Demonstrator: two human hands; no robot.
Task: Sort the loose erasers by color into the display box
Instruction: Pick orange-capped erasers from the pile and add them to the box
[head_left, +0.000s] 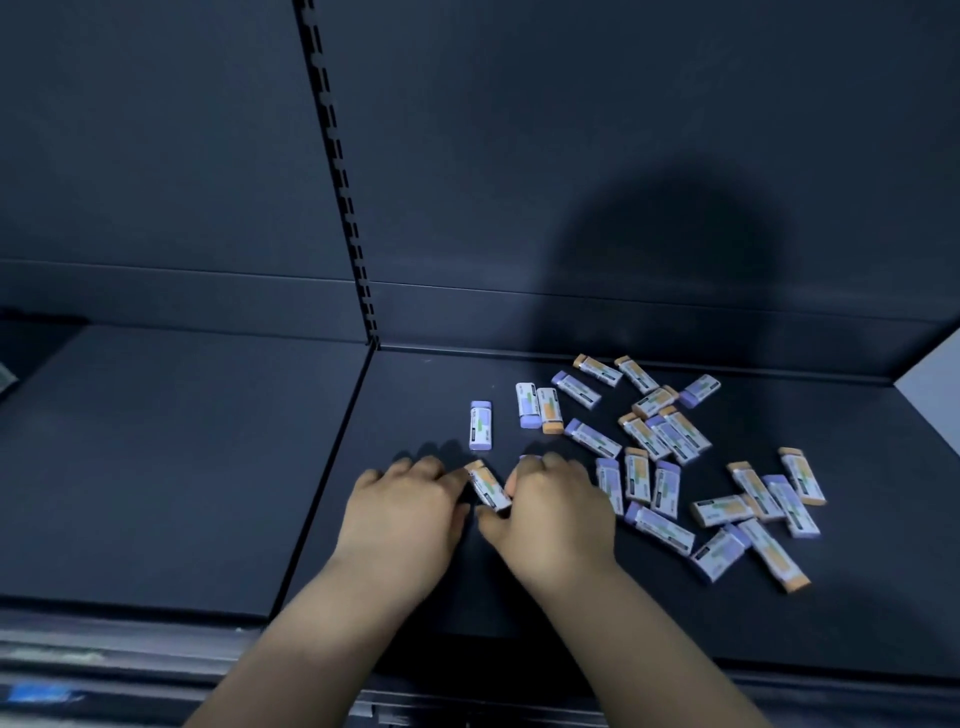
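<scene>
Many sleeved, block-shaped erasers (660, 530) lay loose, their print unreadable. Your left hand (405, 501) and right hand (558, 512) pinched an orange-tipped eraser (487, 487) together.

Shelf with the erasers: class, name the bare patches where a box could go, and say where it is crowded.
Bare: the left shelf panel, left of the slotted upright; also the front strip, in front of the eraser pile and right of the right hand. Crowded: the right panel's middle, where they touch and overlap.
</scene>
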